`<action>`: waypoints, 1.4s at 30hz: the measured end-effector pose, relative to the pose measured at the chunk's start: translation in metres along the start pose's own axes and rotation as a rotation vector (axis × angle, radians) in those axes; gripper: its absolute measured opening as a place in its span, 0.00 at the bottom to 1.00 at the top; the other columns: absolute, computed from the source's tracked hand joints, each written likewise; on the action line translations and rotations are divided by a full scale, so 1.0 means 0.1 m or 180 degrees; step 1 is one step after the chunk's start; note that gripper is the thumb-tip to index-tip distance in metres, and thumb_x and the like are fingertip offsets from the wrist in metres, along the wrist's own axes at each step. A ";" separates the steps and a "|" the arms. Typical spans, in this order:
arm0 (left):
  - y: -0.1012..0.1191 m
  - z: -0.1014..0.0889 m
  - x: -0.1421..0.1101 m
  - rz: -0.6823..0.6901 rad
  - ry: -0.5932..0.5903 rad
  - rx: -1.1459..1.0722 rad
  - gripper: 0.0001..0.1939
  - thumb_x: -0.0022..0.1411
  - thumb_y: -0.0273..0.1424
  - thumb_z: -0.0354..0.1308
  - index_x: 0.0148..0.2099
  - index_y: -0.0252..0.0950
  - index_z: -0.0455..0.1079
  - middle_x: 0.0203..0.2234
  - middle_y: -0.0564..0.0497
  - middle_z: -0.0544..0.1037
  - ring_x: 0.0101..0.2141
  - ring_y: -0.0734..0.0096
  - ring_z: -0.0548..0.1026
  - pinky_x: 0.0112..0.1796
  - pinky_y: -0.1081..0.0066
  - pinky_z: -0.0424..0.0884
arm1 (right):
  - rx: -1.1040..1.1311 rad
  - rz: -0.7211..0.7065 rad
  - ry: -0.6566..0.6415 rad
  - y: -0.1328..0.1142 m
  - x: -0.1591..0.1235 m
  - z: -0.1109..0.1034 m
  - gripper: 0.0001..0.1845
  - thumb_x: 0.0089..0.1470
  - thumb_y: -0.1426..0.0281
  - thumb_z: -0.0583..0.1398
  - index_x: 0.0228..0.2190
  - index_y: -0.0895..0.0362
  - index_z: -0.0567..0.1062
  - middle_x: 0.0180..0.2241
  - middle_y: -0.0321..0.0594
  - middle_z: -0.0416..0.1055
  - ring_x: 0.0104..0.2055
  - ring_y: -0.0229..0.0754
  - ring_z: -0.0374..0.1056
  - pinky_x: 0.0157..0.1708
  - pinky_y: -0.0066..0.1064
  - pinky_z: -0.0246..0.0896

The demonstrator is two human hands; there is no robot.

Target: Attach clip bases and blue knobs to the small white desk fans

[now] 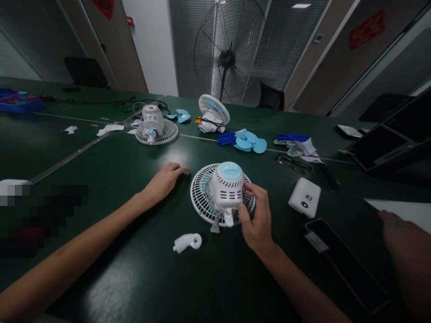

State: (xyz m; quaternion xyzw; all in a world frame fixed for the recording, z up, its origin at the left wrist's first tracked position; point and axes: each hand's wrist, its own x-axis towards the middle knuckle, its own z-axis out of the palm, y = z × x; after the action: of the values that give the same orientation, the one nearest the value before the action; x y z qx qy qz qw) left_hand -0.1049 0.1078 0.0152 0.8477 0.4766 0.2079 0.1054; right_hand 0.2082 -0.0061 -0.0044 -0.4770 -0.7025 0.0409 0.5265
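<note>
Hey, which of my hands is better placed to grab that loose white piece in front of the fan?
Probably your left hand: it holds nothing and looks nearer the white piece, while your right hand holds the fan.

Dim room, dark green table [87, 179];
beyond it I see a white wall section [151, 45]; slatted blinds [281, 42]; black chairs [85, 72] by the far edge

Three white fans [229, 190], one black fan [227, 58]

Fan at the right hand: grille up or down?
Down: its grille lies on the green table, with the motor housing above it.
</note>
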 end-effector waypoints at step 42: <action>0.83 -0.26 -0.76 -0.0830 -0.0412 -0.2530 0.20 0.74 0.44 0.54 0.60 0.39 0.74 0.39 0.49 0.77 0.34 0.67 0.71 0.33 0.73 0.68 | 0.0693 -0.0668 -0.0694 -0.38 -0.09 0.05 0.22 0.63 0.79 0.62 0.57 0.55 0.73 0.50 0.46 0.74 0.53 0.48 0.72 0.53 0.45 0.72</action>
State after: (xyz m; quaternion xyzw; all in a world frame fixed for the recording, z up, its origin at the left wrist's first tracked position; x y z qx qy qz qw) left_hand -0.0882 -0.0006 0.0505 0.6849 0.4550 0.3067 0.4793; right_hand 0.1803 -0.0308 0.0084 -0.3340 -0.7927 0.1130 0.4972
